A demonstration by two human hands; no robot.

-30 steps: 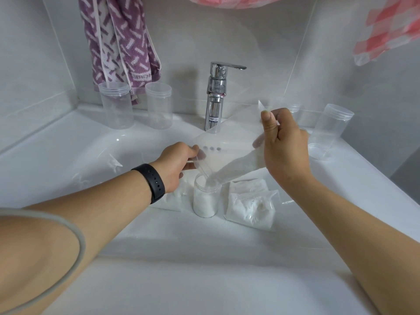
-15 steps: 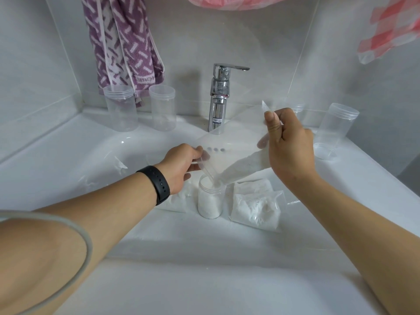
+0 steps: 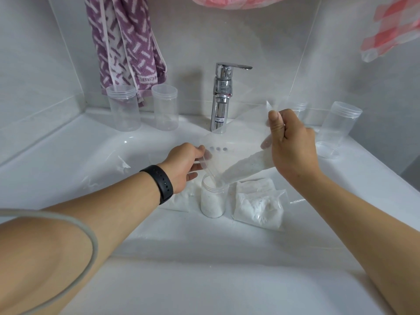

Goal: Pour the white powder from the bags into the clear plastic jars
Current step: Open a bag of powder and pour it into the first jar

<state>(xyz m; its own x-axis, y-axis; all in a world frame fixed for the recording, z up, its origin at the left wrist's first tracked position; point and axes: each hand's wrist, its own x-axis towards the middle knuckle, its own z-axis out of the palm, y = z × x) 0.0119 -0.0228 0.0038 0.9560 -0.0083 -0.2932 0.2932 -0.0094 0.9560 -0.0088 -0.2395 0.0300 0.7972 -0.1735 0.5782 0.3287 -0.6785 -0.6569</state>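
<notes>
Mid-pour. Right hand [image 3: 293, 146] fingers pinch the raised end of the clear bag [image 3: 238, 142]; left hand [image 3: 184, 164] fingers pinch its lower mouth over the jar [image 3: 213, 196], centre frame, nearly full. Next, probably: shake out the remainder, then fetch an empty jar [image 3: 123, 108] from upper left.

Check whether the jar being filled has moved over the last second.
No. The jar stays put, in front of the faucet, as before.
</notes>
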